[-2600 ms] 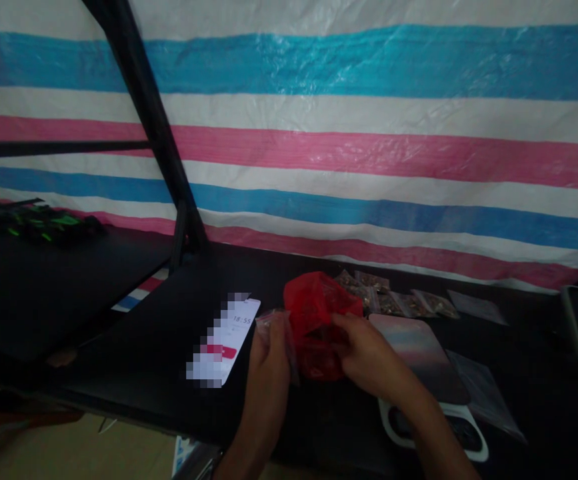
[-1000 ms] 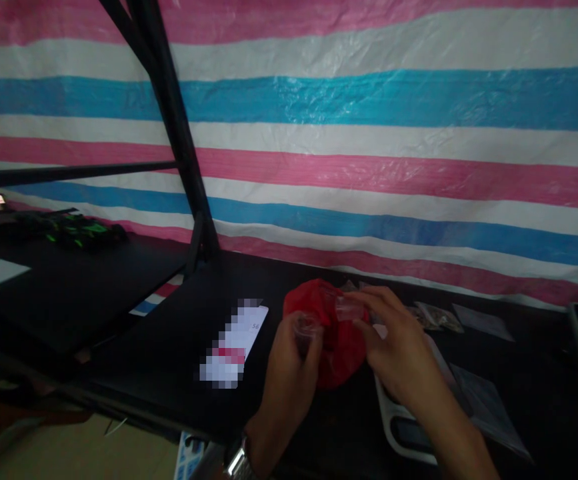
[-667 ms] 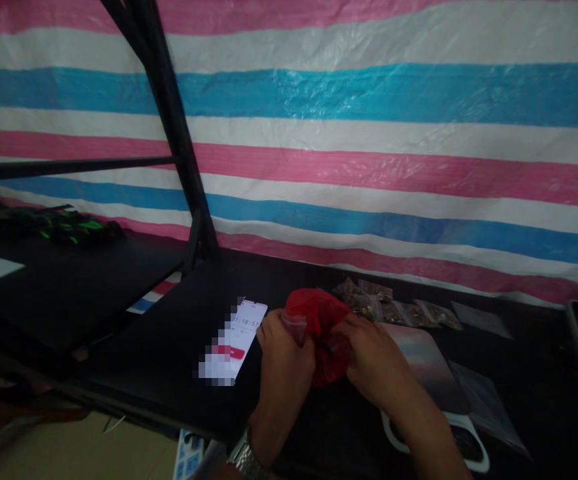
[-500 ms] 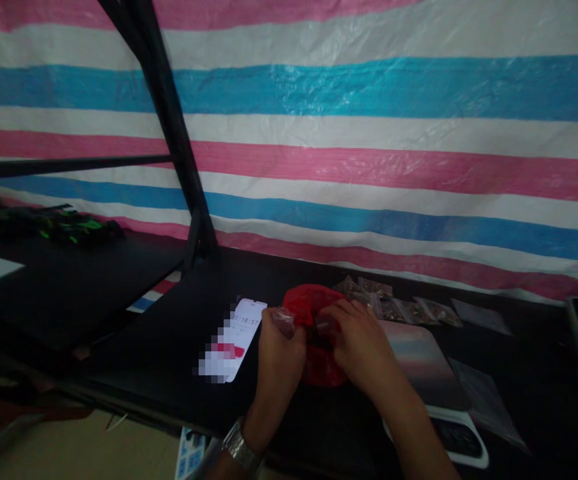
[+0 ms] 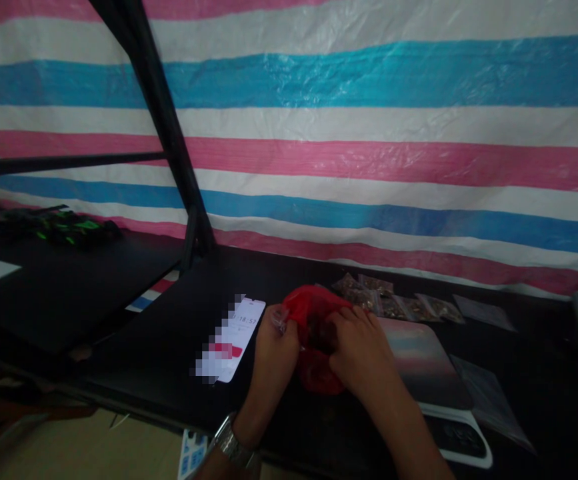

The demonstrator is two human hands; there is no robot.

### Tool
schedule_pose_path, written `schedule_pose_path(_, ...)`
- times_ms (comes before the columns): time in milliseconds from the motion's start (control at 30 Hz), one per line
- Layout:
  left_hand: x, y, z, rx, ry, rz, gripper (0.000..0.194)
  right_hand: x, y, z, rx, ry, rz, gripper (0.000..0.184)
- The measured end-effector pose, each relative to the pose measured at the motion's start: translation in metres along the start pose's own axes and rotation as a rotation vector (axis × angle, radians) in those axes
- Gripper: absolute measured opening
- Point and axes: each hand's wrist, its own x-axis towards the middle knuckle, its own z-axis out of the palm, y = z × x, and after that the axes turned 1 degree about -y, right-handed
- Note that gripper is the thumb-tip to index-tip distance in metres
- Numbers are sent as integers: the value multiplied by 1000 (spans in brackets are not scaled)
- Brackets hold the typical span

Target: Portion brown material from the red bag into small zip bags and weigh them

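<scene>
A red plastic bag (image 5: 319, 377) stands on the black table with its mouth spread and dark contents inside, too dim to make out. At its left rim my left hand (image 5: 275, 347) is closed, with a crumpled small clear plastic bag (image 5: 279, 319) showing between thumb and fingers. My right hand (image 5: 363, 347) is bent over the right side of the opening, fingers curled. Its fingertips dip into the bag, so what they grip is hidden. A digital scale (image 5: 421, 360) lies just right of my right hand.
A lit phone (image 5: 241, 340) lies left of my hands. Several small zip bags of brownish bits (image 5: 393, 307) lie behind the scale. A flat clear bag (image 5: 491, 400) is to its right. A black frame post (image 5: 169, 133) rises at left before a striped tarp (image 5: 369, 160).
The red bag's mouth is wider and its dark inside shows more. My right fingers have moved from clear plastic at the opening down into the bag. The view has shifted slightly.
</scene>
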Motion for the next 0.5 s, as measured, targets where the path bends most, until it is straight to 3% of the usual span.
schedule_pose_path(300, -4, 9, 3, -166, 14, 52, 15, -5, 3, -4, 67, -68, -29, 44)
schedule_pose_path(400, -6, 9, 2, -96, 15, 137, 15, -6, 6, -4, 42, -58, -22, 45)
schedule_pose_path(500, -12, 10, 2, 6, -58, 131, 21, -5, 8, -2, 25, -36, -20, 45)
